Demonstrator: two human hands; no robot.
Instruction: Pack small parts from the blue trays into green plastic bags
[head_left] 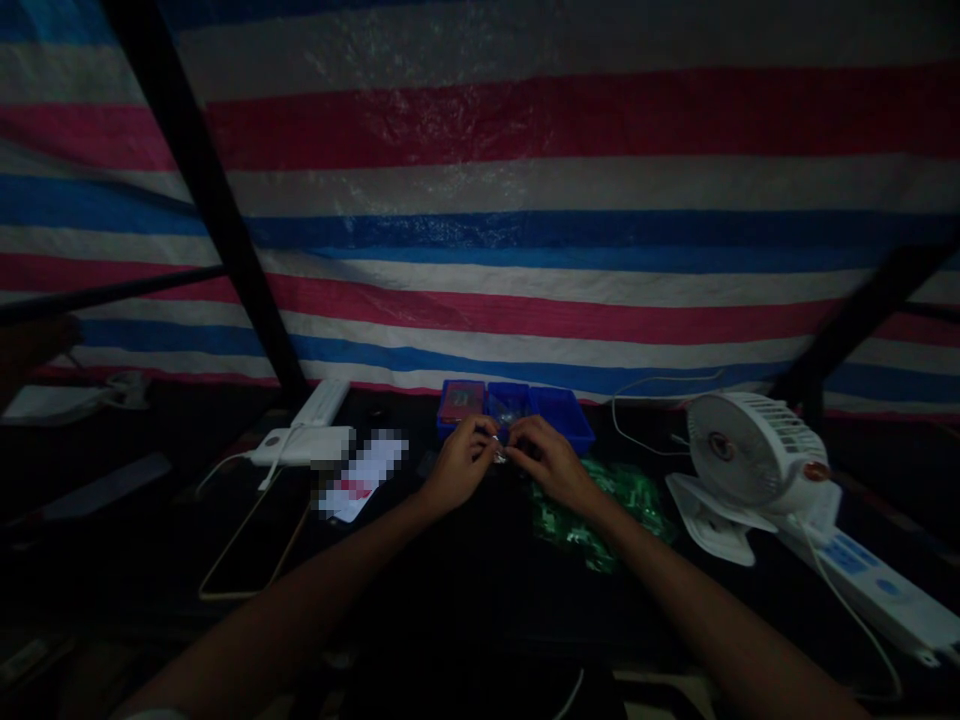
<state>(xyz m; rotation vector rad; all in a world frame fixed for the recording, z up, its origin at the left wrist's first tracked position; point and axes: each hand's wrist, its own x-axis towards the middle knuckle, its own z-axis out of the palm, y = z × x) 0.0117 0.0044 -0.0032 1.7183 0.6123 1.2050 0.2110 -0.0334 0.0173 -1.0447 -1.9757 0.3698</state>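
Observation:
My left hand (459, 462) and my right hand (546, 458) meet over a dark table, fingers pinched together on a small shiny part (500, 452) between them. What the part is I cannot make out in the dim light. Just behind the hands stand blue plastic trays (559, 408) side by side, one with a reddish inside. A heap of small green parts in clear plastic (600, 510) lies under and beside my right wrist.
A white clip fan (754, 460) stands at the right, with a white power strip (877, 585) beside it. At the left lie a white power bank (304, 445), a phone (251, 550) and a card (364, 480). A striped tarp (525, 200) hangs behind.

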